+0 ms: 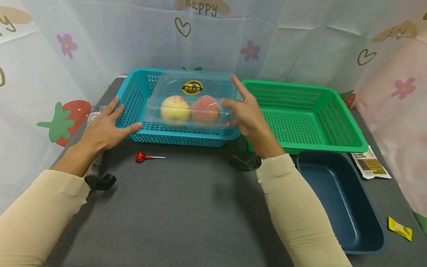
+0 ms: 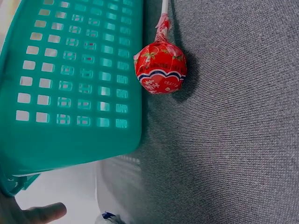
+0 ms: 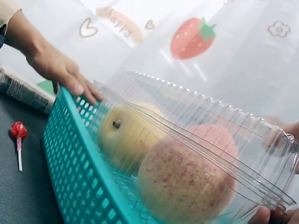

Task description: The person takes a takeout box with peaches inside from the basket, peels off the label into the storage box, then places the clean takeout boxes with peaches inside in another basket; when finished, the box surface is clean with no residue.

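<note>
A clear plastic fruit box (image 1: 156, 98) with a black and gold label is tilted over and partly inside the blue basket (image 1: 176, 139). Through its plastic show a yellow round fruit (image 1: 175, 109) and a pinkish-red round fruit (image 1: 206, 109). My right hand (image 1: 247, 111) grips the box's right end, its fingers spread along that side. At the basket's left end, my left hand (image 1: 103, 126) rests on the rim with fingers and thumb spread. A red lollipop (image 2: 160, 68) lies just in front of the basket. The basket hides part of the left hand in the left wrist view.
A green basket (image 1: 305, 149) stands to the right, with a dark blue tub (image 1: 333, 200) before it. Further right are a white-and-brown packet (image 1: 371, 163) and a yellow wrapped sweet (image 1: 400, 228). A printed curtain (image 1: 217, 40) hangs behind the grey table (image 1: 173, 215).
</note>
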